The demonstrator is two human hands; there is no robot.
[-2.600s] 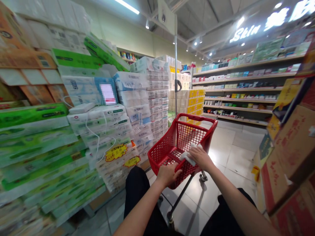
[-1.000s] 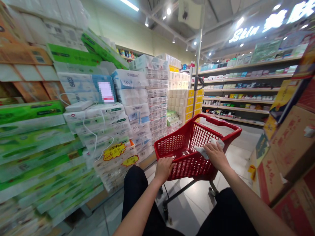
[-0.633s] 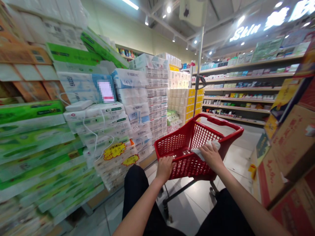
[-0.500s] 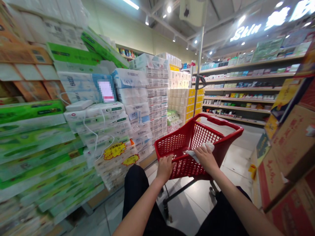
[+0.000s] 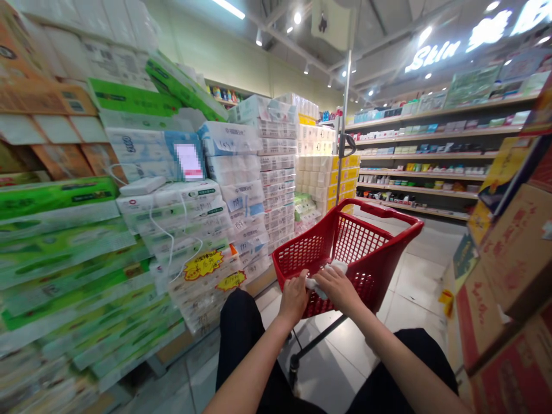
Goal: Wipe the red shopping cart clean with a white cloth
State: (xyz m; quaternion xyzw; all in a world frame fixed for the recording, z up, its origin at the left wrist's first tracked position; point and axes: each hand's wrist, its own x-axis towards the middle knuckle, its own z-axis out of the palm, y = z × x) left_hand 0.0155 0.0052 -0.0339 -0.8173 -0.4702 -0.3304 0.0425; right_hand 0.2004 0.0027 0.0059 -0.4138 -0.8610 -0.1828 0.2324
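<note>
A red plastic shopping cart [image 5: 366,244] stands in front of me in a store aisle, a metal pole rising behind it. My left hand [image 5: 294,296] is closed around the near rim of the cart basket. Beside it, my right hand [image 5: 335,287] presses a white cloth [image 5: 324,275] against the same rim, fingers curled over the cloth. The two hands almost touch. My legs in dark trousers show below my arms.
Tall stacks of packaged tissue and paper rolls [image 5: 172,190] fill the left side. Cardboard boxes [image 5: 513,253] crowd the right edge. Shelves of small goods [image 5: 422,167] line the back right. Tiled floor [image 5: 414,276] runs ahead past the cart.
My right hand has slid the white cloth along the cart rim from the right side toward my left hand. The cart swung to the right earlier; my left hand keeps its grip.
</note>
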